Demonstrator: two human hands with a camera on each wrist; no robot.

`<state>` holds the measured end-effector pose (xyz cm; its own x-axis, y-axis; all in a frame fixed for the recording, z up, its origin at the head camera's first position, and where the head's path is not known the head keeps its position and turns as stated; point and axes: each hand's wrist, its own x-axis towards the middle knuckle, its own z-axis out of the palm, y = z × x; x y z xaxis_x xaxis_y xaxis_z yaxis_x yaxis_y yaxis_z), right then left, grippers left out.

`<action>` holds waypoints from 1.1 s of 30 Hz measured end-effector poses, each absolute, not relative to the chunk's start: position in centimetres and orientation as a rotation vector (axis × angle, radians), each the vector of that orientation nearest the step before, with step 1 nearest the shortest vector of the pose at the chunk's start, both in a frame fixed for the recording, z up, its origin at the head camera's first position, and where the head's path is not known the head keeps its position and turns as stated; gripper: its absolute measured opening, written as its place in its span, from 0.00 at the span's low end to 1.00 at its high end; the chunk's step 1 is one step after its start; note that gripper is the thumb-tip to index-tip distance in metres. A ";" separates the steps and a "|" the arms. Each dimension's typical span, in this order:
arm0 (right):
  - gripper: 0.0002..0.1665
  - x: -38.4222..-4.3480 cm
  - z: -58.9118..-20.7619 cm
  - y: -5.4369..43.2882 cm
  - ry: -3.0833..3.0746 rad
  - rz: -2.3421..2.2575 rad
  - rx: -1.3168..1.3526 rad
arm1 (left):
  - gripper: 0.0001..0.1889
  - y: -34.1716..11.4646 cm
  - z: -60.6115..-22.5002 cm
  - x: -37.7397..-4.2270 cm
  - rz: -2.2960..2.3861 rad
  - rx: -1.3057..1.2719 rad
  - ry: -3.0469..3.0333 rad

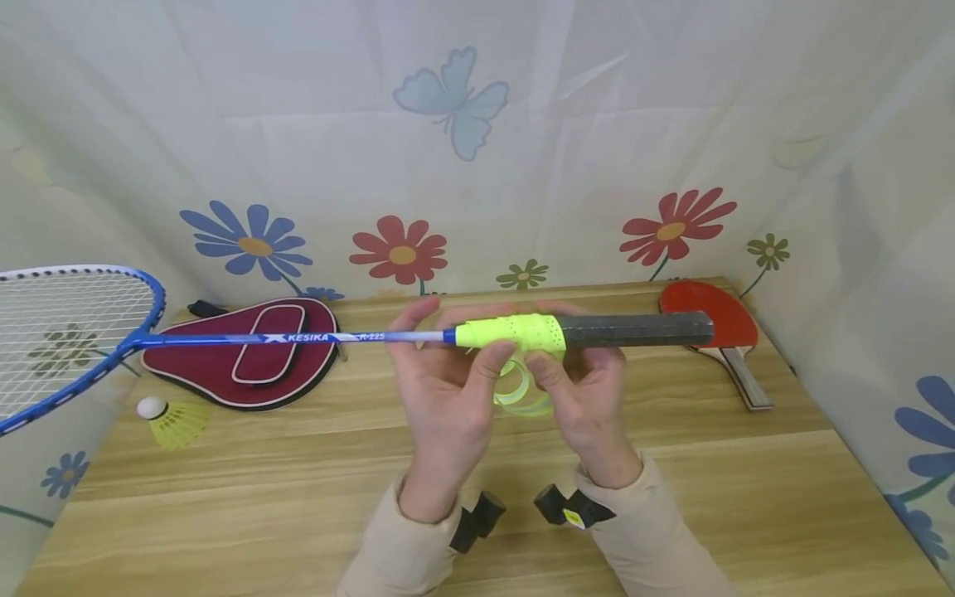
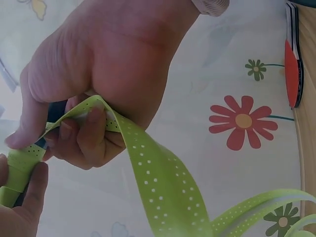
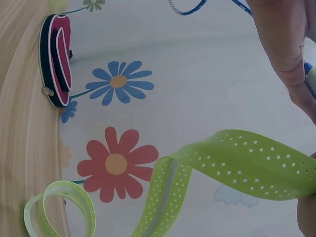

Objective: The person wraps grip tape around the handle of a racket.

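Note:
A blue badminton racket (image 1: 231, 339) lies sideways across both hands, its strung head to the left. Bright yellow-green perforated overgrip tape (image 1: 525, 332) wraps the upper handle; the bare dark handle (image 1: 637, 329) continues rightward. My left hand (image 1: 448, 406) holds the racket at the wrapped part, thumb in front and fingers behind. My right hand (image 1: 597, 414) pinches the tape at the edge of the wrapping, its thumb toward me. In the left wrist view, a loose length of tape (image 2: 160, 177) passes over the right hand's curled fingers. It hangs in loops, seen as curled tape (image 3: 69, 190) in the right wrist view.
A maroon paddle case (image 1: 201, 361) lies at the back left of the wooden table (image 1: 298, 497), with a yellow shuttlecock (image 1: 175, 421) before it. A red table tennis paddle (image 1: 709, 319) lies at the back right. A flower-printed curtain (image 1: 559, 166) stands behind.

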<state>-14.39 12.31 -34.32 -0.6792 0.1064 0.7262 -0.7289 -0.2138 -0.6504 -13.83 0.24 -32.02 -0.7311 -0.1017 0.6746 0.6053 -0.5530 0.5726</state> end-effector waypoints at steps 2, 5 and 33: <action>0.28 -14.3 -34.4 12.3 -1.477 1.978 0.739 | 0.31 0.2 -32.1 -13.8 -2.301 -0.812 -1.175; 0.31 -14.1 -34.3 12.3 -1.475 2.069 0.719 | 0.31 0.3 -32.1 -13.7 -2.283 -0.776 -1.167; 0.15 -14.0 -34.6 12.0 -1.534 2.095 0.814 | 0.29 0.7 -32.5 -14.1 -2.166 -0.701 -1.105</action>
